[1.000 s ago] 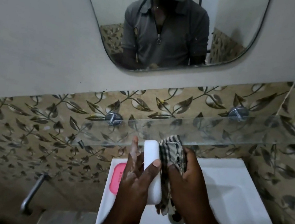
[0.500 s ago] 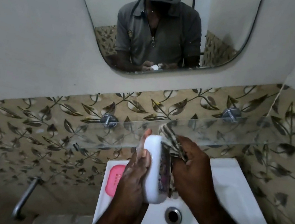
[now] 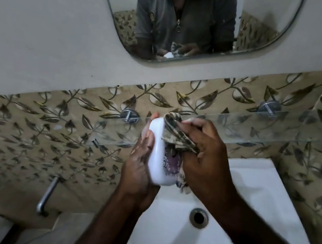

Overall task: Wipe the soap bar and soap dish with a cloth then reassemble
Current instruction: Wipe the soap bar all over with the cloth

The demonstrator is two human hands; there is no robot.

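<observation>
1. Since a second ago the checked cloth has bunched up toward the top end of the soap dish, where it earlier hung down along the dish's side. The view has also tipped lower, so the drain now shows in full.
2. White and oval, the soap dish stands on end in the air above the sink, its top level with the glass shelf. A purple patterned face (inside or underside, I cannot tell) is turned toward the right hand.
3. Cupped against the dish's left side and lower end, the left hand grips it, with one fingertip showing above the top edge.
4. Fingers of the right hand are curled round the cloth, pressing it onto the upper part of the patterned face. A tail of cloth hangs beside the dish's lower end.
5. Below the wrists lies the white basin.
6. Behind are leaf-patterned tiles, a metal shelf bracket, a mirror reflecting a grey shirt and both hands, and a metal tap low on the left.
</observation>
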